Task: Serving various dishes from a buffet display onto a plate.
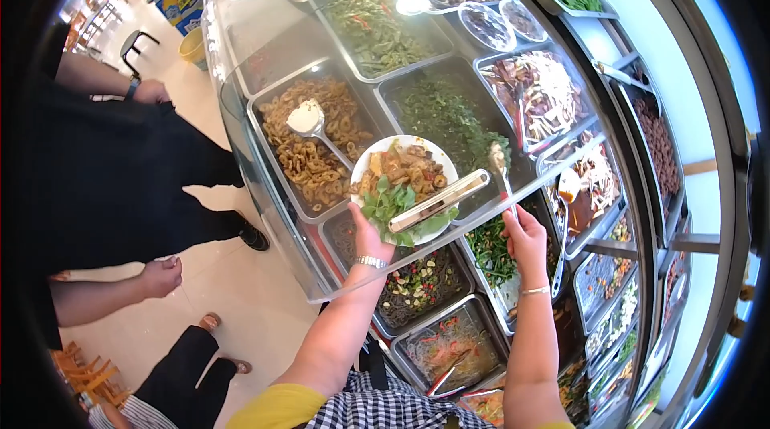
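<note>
My left hand holds a round white plate heaped with browned food pieces and green leaves. A pair of metal tongs lies over the plate's right side. My right hand grips the handle of a metal spoon, whose food-covered bowl is over a tray of chopped greens. Left of that stands a tray of brown ring-shaped pieces, with a serving spoon of white food over it. A clear curved cover spans these trays.
Trays of dark noodles, glass noodles and shredded white food fill the display case. Two film-covered bowls stand at its back. A person in black stands left of the case; another person's legs show lower left.
</note>
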`<state>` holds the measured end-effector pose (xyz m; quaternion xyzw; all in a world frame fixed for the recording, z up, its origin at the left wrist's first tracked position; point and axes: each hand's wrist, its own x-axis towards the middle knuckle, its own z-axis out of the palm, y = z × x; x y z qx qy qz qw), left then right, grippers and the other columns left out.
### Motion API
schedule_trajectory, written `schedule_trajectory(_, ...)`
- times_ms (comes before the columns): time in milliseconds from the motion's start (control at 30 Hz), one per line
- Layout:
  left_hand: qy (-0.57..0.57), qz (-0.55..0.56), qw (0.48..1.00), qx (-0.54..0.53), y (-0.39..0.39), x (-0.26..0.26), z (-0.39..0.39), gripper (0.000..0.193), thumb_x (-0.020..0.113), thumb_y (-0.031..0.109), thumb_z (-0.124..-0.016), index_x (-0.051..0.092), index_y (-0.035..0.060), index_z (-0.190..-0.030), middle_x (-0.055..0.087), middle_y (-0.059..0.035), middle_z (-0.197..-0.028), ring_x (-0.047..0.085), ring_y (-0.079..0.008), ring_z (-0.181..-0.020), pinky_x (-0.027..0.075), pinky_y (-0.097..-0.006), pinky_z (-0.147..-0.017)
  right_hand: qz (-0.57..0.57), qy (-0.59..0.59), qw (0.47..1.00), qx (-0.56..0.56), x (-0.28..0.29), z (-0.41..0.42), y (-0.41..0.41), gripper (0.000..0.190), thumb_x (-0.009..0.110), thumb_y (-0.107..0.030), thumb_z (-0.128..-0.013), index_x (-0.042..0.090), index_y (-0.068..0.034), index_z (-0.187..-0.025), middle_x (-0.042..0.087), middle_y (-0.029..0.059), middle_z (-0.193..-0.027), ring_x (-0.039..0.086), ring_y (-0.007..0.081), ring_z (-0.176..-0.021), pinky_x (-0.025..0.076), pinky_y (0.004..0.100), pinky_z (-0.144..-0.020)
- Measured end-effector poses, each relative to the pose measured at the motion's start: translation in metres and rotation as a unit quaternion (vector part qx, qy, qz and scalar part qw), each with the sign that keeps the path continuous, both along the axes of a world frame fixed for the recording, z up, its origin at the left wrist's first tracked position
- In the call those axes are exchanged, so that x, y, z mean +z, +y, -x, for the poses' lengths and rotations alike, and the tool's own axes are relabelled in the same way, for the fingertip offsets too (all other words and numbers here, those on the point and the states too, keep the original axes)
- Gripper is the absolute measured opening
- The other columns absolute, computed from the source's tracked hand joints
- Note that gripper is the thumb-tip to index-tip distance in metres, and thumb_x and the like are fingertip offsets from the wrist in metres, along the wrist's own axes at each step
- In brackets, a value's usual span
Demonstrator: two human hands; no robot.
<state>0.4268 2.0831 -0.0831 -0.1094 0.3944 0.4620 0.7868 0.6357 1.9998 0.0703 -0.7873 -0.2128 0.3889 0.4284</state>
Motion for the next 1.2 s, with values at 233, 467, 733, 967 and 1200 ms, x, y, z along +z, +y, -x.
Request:
schedule_trajectory(233, -0.056, -0.028, 0.997, 0.039, 0.009, -0.008, -0.013, 0.077, 0.042, 0.071, -0.087, 0.042, 0.0136, -0.139, 0.049, -0.0104, -0.138, 0.051, -0.0321, -0.122, 0.041, -0.0498, -0.101, -0.008, -0.113, 0.985, 0.131, -0.013, 0.019, -0.023, 0.042, 0.068, -0.016, -0.087, 0.059, 0.001, -0.124, 0.060, -0.0030, -0.075, 0.047, -0.0008, -0.051, 0.034, 0.0149, -0.044)
schedule_trajectory(467, -0.086, -0.047, 0.994, 0.043, 0.017, 0.023, -0.023, 0.074, 0.040, 0.066, -0.091, 0.041, 0.0094, -0.138, 0.051, -0.0128, -0.134, 0.053, -0.0307, -0.119, 0.045, -0.0459, -0.099, -0.028, -0.331, 0.897, 0.293, -0.025, 0.057, -0.007, 0.054, 0.076, -0.018, -0.076, 0.058, -0.002, -0.125, 0.069, 0.0116, -0.094, 0.066, 0.0171, -0.077, 0.052, 0.0302, -0.071)
schedule_trajectory(733, -0.067, -0.050, 0.996, 0.038, 0.020, 0.003, -0.016, 0.077, 0.038, 0.069, -0.090, 0.038, 0.0094, -0.140, 0.050, -0.0154, -0.134, 0.054, -0.0312, -0.118, 0.049, -0.0454, -0.095, -0.003, -0.365, 0.871, 0.328, 0.008, 0.063, -0.010, 0.063, 0.077, -0.022, -0.073, 0.055, -0.005, -0.129, 0.061, 0.0106, -0.078, 0.059, 0.0220, -0.066, 0.050, 0.0338, -0.062)
schedule_trajectory(967, -0.031, -0.025, 0.998, 0.048, 0.016, 0.007, -0.019, 0.078, 0.036, 0.069, -0.090, 0.037, 0.0097, -0.140, 0.049, -0.0160, -0.135, 0.054, -0.0323, -0.118, 0.048, -0.0474, -0.095, 0.088, -0.338, 0.889, 0.297, 0.008, 0.061, -0.002, 0.046, 0.064, -0.037, -0.085, 0.060, -0.011, -0.123, 0.061, 0.0155, -0.123, 0.060, 0.0336, -0.107, 0.048, 0.0409, -0.089)
schedule_trajectory(1200, -0.058, -0.013, 0.997, 0.041, 0.015, 0.004, -0.008, 0.074, 0.034, 0.066, -0.093, 0.036, 0.0106, -0.141, 0.047, -0.0141, -0.138, 0.051, -0.0315, -0.122, 0.046, -0.0475, -0.098, 0.012, -0.429, 0.832, 0.351, -0.004, 0.052, 0.001, 0.060, 0.075, -0.026, -0.075, 0.055, -0.003, -0.127, 0.062, 0.0114, -0.080, 0.062, 0.0238, -0.068, 0.050, 0.0356, -0.063)
